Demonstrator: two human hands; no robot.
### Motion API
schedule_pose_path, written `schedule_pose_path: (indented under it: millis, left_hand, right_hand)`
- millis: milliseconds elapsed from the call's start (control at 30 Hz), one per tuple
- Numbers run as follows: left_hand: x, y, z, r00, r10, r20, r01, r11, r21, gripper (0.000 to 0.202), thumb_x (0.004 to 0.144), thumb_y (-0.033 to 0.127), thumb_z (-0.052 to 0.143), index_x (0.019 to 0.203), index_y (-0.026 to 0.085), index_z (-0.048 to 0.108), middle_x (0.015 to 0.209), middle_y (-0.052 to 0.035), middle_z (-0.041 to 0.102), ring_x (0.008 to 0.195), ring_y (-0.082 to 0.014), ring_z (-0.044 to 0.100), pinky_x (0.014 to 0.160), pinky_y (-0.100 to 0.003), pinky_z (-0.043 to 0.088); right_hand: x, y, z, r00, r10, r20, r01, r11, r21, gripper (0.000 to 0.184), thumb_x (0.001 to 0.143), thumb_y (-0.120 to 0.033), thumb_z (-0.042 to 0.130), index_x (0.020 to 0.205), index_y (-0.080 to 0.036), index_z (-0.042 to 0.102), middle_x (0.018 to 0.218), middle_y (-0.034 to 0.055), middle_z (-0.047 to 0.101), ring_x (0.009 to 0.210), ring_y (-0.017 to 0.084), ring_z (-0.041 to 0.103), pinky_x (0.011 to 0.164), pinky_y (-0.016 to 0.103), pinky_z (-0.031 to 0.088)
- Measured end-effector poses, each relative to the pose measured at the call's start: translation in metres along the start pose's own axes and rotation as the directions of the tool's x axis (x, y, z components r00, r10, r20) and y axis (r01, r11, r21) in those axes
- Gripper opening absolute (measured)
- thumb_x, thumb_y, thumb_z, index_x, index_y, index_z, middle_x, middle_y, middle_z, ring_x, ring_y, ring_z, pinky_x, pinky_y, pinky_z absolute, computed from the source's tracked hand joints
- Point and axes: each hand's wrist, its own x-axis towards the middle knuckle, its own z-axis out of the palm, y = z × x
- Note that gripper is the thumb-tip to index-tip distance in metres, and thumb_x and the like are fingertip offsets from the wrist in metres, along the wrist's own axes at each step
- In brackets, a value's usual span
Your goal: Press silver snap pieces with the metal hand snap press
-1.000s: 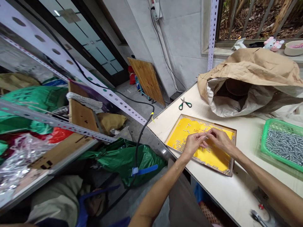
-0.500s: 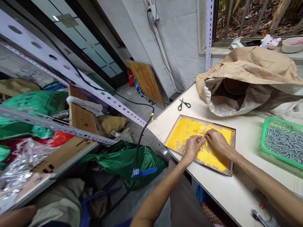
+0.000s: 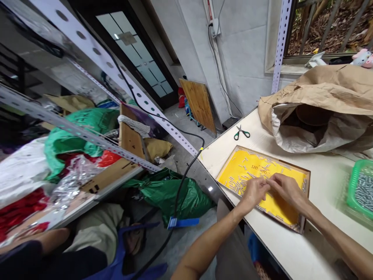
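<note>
Across the yellow-floored tray (image 3: 282, 209), loose metal pins (image 3: 239, 185) point many different ways.

My bare left forearm (image 3: 214, 235) slanted up from the bottom centre, my bare right forearm (image 3: 335, 231) in from the lower right. Right of centre, my left hand (image 3: 253, 192) and right hand (image 3: 289, 190) were curled, fingertips close together; what they pinched was too small to tell.

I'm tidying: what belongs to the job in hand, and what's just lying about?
Seemingly in use: shallow yellow-lined brown tray, small silver metal rods; perhaps green plastic basket of grey metal pieces.

Apparently lying about: green-handled metal scissors, crumpled brown paper sack, flat brown wooden board.
</note>
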Motion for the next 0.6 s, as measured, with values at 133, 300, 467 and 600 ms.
schedule_pose_path:
  millis: [133, 300, 467, 600]
  left_hand:
    - [-0.005, 0.002, -0.007, 0.978, -0.075, 0.193, 0.103, 0.985, -0.138, 0.025, 0.082, 0.037, 0.06, 0.078, 0.014, 0.066, 0.043, 0.0075, 0.046, 0.037, -0.0051, 0.037, 0.042, -0.016, 0.032]
    - [-0.006, -0.002, -0.014, 0.993, 0.016, 0.118, -0.019, 0.999, 0.027, 0.028, 0.081, 0.04, 0.062, 0.073, 0.014, 0.067, 0.046, 0.005, 0.049, 0.042, -0.0081, 0.045, 0.045, -0.018, 0.034]
    - [-0.004, -0.011, -0.036, 0.978, 0.16, -0.134, -0.114, 0.949, 0.295, 0.027, 0.085, 0.027, 0.057, 0.061, 0.017, 0.063, 0.058, 0.0002, 0.061, 0.06, -0.0127, 0.057, 0.062, -0.022, 0.041]
    - [0.0, -0.02, -0.056, 0.948, 0.163, -0.275, -0.051, 0.926, 0.375, 0.024, 0.088, 0.02, 0.052, 0.069, 0.016, 0.067, 0.059, -0.0005, 0.062, 0.061, -0.0143, 0.059, 0.068, -0.024, 0.043]
  right_hand:
    - [-0.005, 0.006, 0.001, 0.998, -0.055, 0.031, 0.056, 0.998, -0.037, 0.03, 0.086, -0.044, 0.042, 0.07, -0.024, 0.057, 0.071, 0.0065, 0.067, 0.065, 0.021, 0.059, 0.062, 0.031, 0.045]
    - [-0.006, 0.0, -0.005, 1.0, 0.0, 0.008, 0.003, 0.952, -0.305, 0.026, 0.088, -0.03, 0.043, 0.091, -0.019, 0.066, 0.088, 0.0099, 0.067, 0.076, 0.021, 0.062, 0.066, 0.031, 0.045]
    - [0.027, -0.041, 0.007, 0.996, 0.072, 0.061, -0.04, 0.911, -0.41, 0.024, 0.093, -0.024, 0.045, 0.095, -0.018, 0.069, 0.099, 0.0113, 0.067, 0.087, 0.021, 0.064, 0.07, 0.029, 0.043]
    - [0.061, -0.064, 0.036, 0.994, 0.091, 0.058, -0.062, 0.922, -0.383, 0.021, 0.093, -0.028, 0.051, 0.087, -0.018, 0.068, 0.094, 0.0115, 0.068, 0.086, 0.022, 0.065, 0.069, 0.029, 0.042]
